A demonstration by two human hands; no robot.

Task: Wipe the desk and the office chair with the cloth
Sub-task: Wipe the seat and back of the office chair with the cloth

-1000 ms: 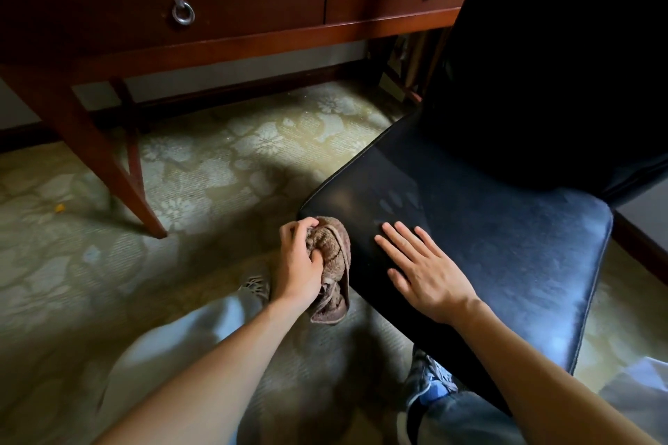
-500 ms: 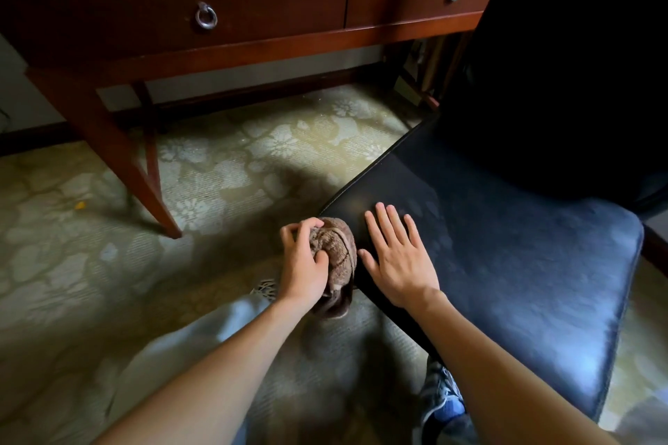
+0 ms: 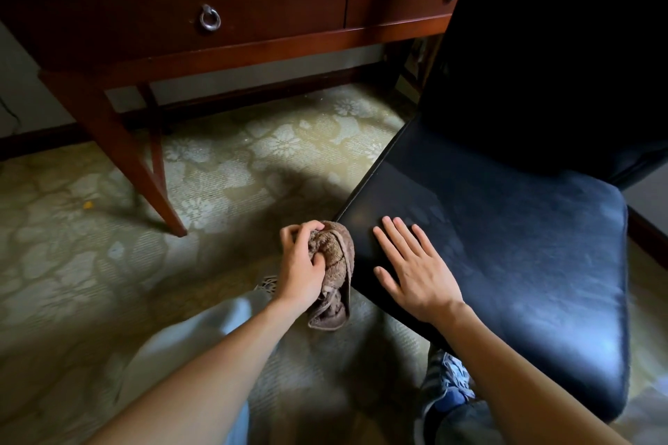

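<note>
**Cloth** (image 3: 334, 265): brown terry, bunched into a wad. It is gripped by the left hand (image 3: 300, 264), with the fingers curled over the top and the thumb dug into the folds. A loose tail is left hanging below the hand. The wad is pressed against the near-left corner of the seat, at its side edge.

**Right hand** (image 3: 415, 273): laid flat on the seat just beside the cloth, fingers straight and slightly spread, nothing held. By judgement, the chair is being steadied.

**Office chair** (image 3: 524, 246): black padded seat with a dull, smudged film across most of the top. The backrest (image 3: 560, 47) is seen in deep shadow behind it.

**Governing relation:** the unwiped seat lies to the right of the cloth and away from the person. One edge is seen running from the cloth diagonally toward the desk, the other back toward the person's knee. The cloth-bearing left hand is the nearer to that corner, so a stroke along either edge can be started from there. The flat right hand lies in the path of a stroke straight across the top.

**Desk** (image 3: 274, 7): reddish wood, two drawers with ring pulls (image 3: 210, 19). It is set well beyond the cloth, and its top is not in view.

**Floor:** patterned carpet (image 3: 235, 170); a shoe (image 3: 448, 383) is noted under the seat's near edge.
</note>
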